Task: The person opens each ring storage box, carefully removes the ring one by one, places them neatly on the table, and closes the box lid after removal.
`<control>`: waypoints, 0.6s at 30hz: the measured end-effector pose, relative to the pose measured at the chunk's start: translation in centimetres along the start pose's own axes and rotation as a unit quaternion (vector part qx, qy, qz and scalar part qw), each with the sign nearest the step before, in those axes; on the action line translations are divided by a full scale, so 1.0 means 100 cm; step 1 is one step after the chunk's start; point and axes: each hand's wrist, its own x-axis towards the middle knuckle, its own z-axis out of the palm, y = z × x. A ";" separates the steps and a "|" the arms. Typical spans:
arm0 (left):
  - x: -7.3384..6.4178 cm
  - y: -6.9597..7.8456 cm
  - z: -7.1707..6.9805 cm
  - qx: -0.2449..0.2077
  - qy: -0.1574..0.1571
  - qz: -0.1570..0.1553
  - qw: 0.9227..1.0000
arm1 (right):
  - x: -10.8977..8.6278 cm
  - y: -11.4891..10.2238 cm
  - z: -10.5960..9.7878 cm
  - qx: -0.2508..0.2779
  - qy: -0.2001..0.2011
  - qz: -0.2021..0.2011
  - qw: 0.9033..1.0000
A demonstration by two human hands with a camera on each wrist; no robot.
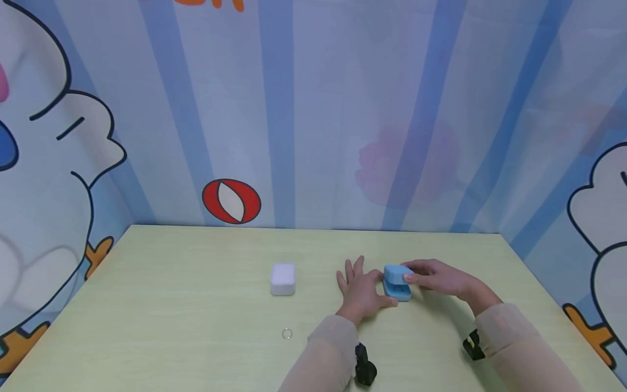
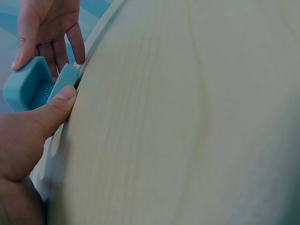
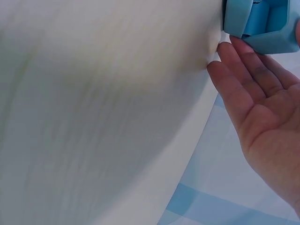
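A small light-blue jewelry box [image 1: 398,293] stands on the table with its lid partly raised. My left hand [image 1: 361,294] is at its left side, the thumb on the front of the base and the index finger near the back. From the right, my right hand [image 1: 441,280] pinches the lid, thumb in front and fingers behind. In the left wrist view, a thin beaded chain [image 2: 48,89] shows inside the blue box. The right wrist view catches only part of the box, above the right fingers.
A pale lilac box [image 1: 283,279] with rounded corners sits left of the hands on the light wooden table [image 1: 196,305]. Nearer the front lies a thin metal ring [image 1: 287,334]. A printed blue striped curtain [image 1: 323,120] rises behind the table.
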 end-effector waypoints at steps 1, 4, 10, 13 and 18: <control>0.000 0.000 0.000 0.001 0.000 0.000 1.000 | 0.000 0.000 0.000 -0.001 0.001 0.002 1.000; 0.000 0.000 0.000 0.004 0.000 -0.001 1.000 | 0.000 -0.001 0.000 -0.004 0.003 0.010 1.000; 0.000 0.001 0.000 0.005 0.002 0.000 1.000 | 0.001 -0.001 0.000 -0.005 0.003 0.020 1.000; 0.000 0.000 0.000 0.005 0.004 0.000 1.000 | 0.002 0.000 -0.001 -0.009 0.003 0.021 1.000; 0.001 -0.001 0.001 0.008 0.005 0.001 1.000 | 0.002 -0.002 0.000 -0.011 0.005 0.027 1.000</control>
